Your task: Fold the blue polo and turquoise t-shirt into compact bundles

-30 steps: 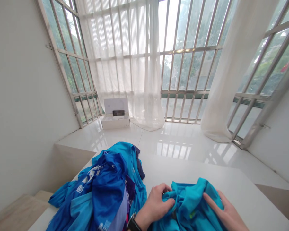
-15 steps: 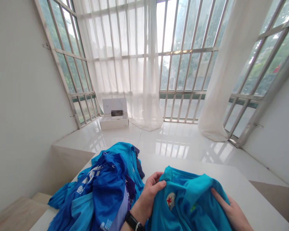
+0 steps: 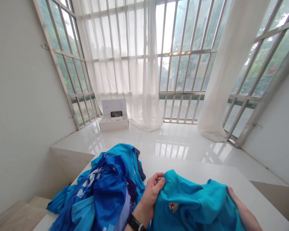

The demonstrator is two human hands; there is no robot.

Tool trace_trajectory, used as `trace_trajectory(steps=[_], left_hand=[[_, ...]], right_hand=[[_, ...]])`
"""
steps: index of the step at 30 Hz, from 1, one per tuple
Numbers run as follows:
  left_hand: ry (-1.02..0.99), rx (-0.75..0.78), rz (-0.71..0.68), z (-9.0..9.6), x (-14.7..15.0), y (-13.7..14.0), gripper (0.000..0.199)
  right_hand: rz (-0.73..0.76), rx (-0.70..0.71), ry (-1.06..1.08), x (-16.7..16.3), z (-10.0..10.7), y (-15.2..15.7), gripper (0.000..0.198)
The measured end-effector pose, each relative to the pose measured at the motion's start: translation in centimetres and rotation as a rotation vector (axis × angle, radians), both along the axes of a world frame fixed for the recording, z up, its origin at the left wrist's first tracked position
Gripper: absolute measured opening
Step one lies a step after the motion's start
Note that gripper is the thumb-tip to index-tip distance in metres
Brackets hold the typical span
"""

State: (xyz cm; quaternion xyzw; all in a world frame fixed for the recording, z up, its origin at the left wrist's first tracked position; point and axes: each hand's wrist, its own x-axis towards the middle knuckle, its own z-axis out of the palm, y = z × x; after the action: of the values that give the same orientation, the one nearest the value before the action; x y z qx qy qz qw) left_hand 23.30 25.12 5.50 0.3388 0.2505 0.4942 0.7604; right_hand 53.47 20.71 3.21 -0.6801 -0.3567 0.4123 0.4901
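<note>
On the white table (image 3: 207,175), right of the blue clothes pile (image 3: 103,189), both hands lift a teal shirt (image 3: 195,205). Left hand (image 3: 150,195) pinches its upper edge; right hand (image 3: 243,213) grips the far side, fingers tucked under cloth. Best to spread it flat, holding both edges evenly taut.

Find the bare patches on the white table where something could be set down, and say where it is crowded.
Bare table lies beyond the teal shirt up to the far edge, and along the right edge. The left side is crowded by the pile of blue shirts. The left hand and right hand grip the teal shirt at the near edge.
</note>
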Motion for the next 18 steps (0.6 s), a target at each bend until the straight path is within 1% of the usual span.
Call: trace_trajectory(steps=[2, 3, 4, 6, 8, 10, 11, 13, 14, 15, 16, 17, 18], left_hand=[[0.009, 0.005, 0.015, -0.1, 0.0, 0.1, 0.041], [0.015, 0.010, 0.022, -0.1, 0.0, 0.2, 0.041], [0.025, 0.022, 0.022, -0.2, 0.0, 0.1, 0.041], [0.082, 0.086, -0.018, -0.3, -0.1, 0.0, 0.045], [0.217, 0.192, -0.105, -0.6, -0.2, -0.5, 0.057], [0.455, 0.310, -0.190, -1.0, -0.4, -1.4, 0.071], [0.607, 0.374, -0.202, -1.1, -0.7, -1.9, 0.071], [0.928, 0.488, -0.152, -0.7, -1.6, -3.2, 0.069], [1.063, 0.531, -0.106, -0.1, -2.2, -4.0, 0.067], [1.156, 0.560, -0.066, 0.8, -3.1, -4.8, 0.063], [1.206, 0.574, -0.046, 1.9, -4.0, -5.6, 0.058], [1.213, 0.587, -0.038, 3.3, -5.0, -6.4, 0.050], [1.186, 0.614, -0.038, 5.0, -6.1, -7.1, 0.035]], right_hand=[[0.069, -0.163, 0.251, -1.2, 1.4, -0.5, 0.082], [0.094, -0.209, 0.372, -1.9, 2.1, -0.8, 0.081], [0.107, -0.212, 0.454, -2.5, 2.9, -1.1, 0.077], [0.128, -0.156, 0.514, -3.7, 3.9, -1.8, 0.061], [0.168, -0.088, 0.488, -4.5, 4.3, -2.5, 0.047], [0.231, -0.059, 0.449, -4.7, 4.4, -3.3, 0.045], [0.242, -0.049, 0.432, -4.6, 4.5, -3.7, 0.045], [0.201, -0.003, 0.385, -3.9, 5.3, -4.7, 0.045], [0.159, 0.040, 0.349, -3.4, 6.0, -5.4, 0.046], [0.108, 0.098, 0.299, -2.8, 7.0, -6.1, 0.046], [0.053, 0.163, 0.229, -2.3, 8.4, -7.0, 0.046], [-0.007, 0.226, 0.126, -1.7, 10.0, -8.1, 0.046], [-0.067, 0.275, 0.007, -1.2, 11.8, -9.2, 0.045]])
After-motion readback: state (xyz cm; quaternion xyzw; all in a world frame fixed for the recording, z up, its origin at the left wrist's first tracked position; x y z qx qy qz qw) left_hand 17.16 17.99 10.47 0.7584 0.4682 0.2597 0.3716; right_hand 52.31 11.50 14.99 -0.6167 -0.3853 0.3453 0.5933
